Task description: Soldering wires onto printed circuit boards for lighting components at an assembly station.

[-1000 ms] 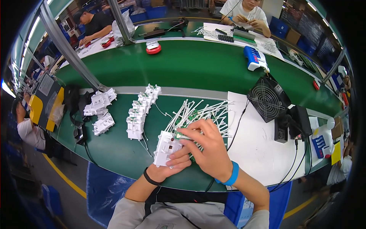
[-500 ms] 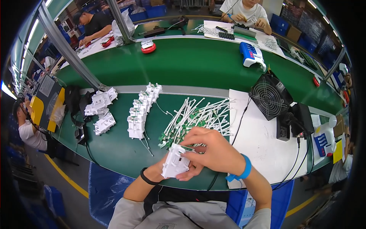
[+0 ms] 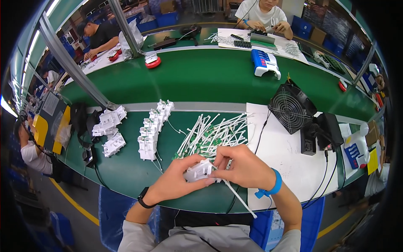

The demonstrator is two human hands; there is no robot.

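In front of my body, my left hand (image 3: 174, 183) grips a small white plastic housing (image 3: 195, 171) between thumb and fingers. My right hand (image 3: 244, 167) is closed in a pinch at the housing's right edge, on a white cable (image 3: 241, 200). The cable's free end slants down to the right past the table edge; its other end is hidden by my fingertips. Just beyond my hands lies a pile of white cables with small green boards (image 3: 213, 136). Left of the pile, several white housings (image 3: 150, 131) stand in a row, some with cables trailing out.
More white housings (image 3: 110, 121) lie at the left beside black straps. White paper (image 3: 275, 168) covers the right of the green table (image 3: 126, 172). A black fan (image 3: 289, 107) and black power boxes (image 3: 327, 130) stand there with wires. Two co-workers sit across a green conveyor (image 3: 201, 80).
My left hand has come round to the housing's left side, and the housing has tipped flatter. The cable now sticks out toward me. Parts on the conveyor appear shifted slightly left and down with the view.
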